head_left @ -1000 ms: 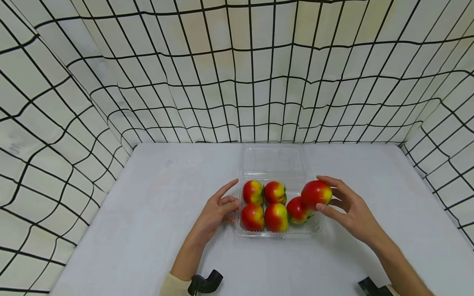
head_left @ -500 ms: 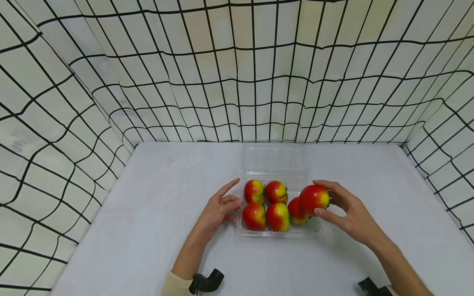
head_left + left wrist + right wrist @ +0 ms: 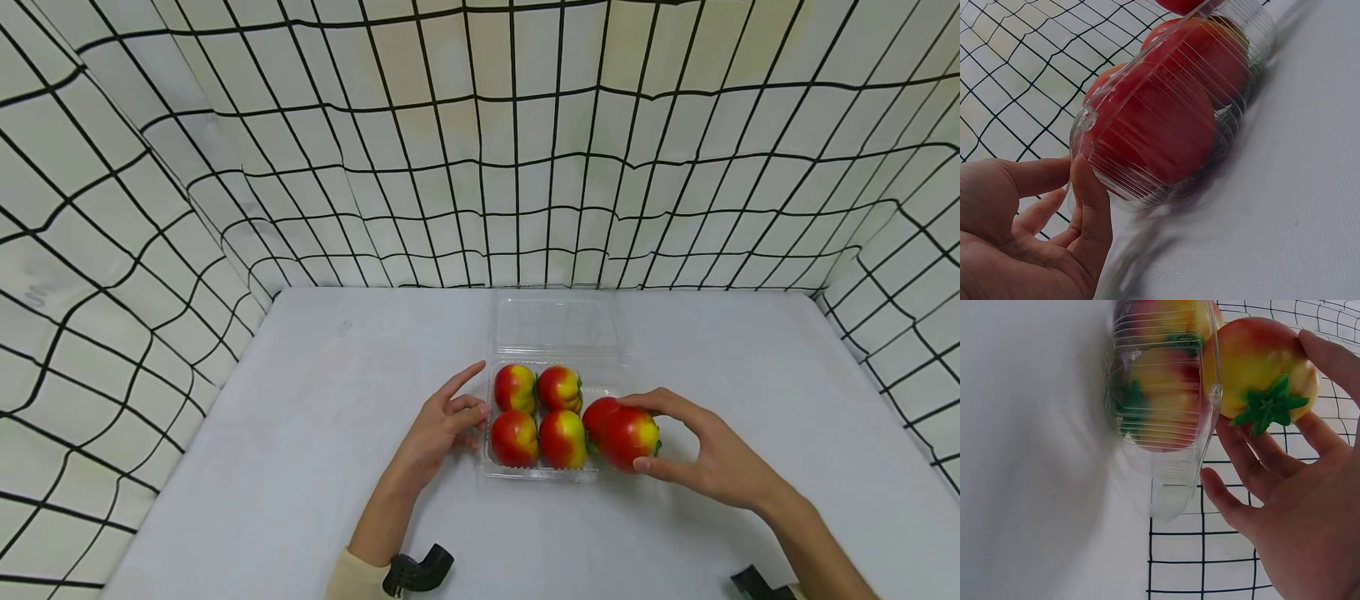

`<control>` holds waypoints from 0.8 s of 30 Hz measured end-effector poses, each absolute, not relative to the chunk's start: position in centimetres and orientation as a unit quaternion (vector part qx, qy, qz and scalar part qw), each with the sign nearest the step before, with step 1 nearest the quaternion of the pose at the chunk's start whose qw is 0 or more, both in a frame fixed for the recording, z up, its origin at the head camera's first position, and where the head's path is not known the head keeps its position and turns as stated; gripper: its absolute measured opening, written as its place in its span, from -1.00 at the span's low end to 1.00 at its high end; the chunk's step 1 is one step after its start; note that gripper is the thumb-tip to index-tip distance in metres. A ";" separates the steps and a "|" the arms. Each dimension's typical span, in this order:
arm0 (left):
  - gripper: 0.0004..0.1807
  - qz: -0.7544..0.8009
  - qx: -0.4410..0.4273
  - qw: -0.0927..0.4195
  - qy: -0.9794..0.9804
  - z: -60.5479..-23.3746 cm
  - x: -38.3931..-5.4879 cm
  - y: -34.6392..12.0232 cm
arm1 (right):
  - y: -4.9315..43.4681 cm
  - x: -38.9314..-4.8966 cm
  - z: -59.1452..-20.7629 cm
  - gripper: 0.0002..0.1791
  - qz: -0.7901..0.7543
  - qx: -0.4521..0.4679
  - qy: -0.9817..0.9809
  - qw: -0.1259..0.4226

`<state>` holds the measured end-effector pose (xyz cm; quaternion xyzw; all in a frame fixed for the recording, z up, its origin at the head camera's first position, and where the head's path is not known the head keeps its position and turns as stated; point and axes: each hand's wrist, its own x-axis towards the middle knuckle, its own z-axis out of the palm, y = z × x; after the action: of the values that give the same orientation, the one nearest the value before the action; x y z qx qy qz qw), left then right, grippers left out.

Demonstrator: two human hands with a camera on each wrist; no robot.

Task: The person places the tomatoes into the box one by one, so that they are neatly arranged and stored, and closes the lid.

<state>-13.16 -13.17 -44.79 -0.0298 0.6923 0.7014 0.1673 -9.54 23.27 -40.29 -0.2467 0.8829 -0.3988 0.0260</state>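
Note:
A clear plastic box [image 3: 592, 473] stands open, its lid [image 3: 558, 325] folded back. Inside, several red-and-yellow fruits [image 3: 514, 439] sit in two rows. My left hand [image 3: 438, 429] is at the box's left side. In the left wrist view, its fingertips [image 3: 1085, 178] pinch the rim close together at a corner. Above the right end of the box, my right hand [image 3: 701, 446] grips another red-and-yellow fruit [image 3: 630, 437] between thumb and fingers. The right wrist view shows its green star-shaped top [image 3: 1269, 405] facing the palm. It partly covers a neighbouring fruit [image 3: 597, 417] in the head view.
A white cloth-covered table [image 3: 360, 392] lies under the box, extending to both sides. Black-gridded netting [image 3: 510, 167] over pale walls encloses the back and both sides. Black wrist mounts [image 3: 418, 571] show near the lower edge.
My right hand has brought the gripped fruit nearer to me and lower over the right end of the box, and the fruit has turned slightly. My left hand stays in place at the box.

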 end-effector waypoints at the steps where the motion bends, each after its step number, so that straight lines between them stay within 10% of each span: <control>1: -0.30 0.702 -0.030 0.167 0.692 -44.8 -13.1 -13.2 | 23.3 -9.5 -40.4 -0.34 -0.397 -0.252 0.882 0.028; 24: -0.29 0.705 -0.028 0.168 0.689 -44.8 -13.2 -13.2 | 22.9 -9.7 -40.9 -0.29 -0.359 -0.261 0.896 0.003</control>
<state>-13.17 -13.23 -44.76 -0.0277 0.6888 0.7048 0.1676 -9.66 22.91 -40.91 -0.2606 0.8961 -0.3593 0.0034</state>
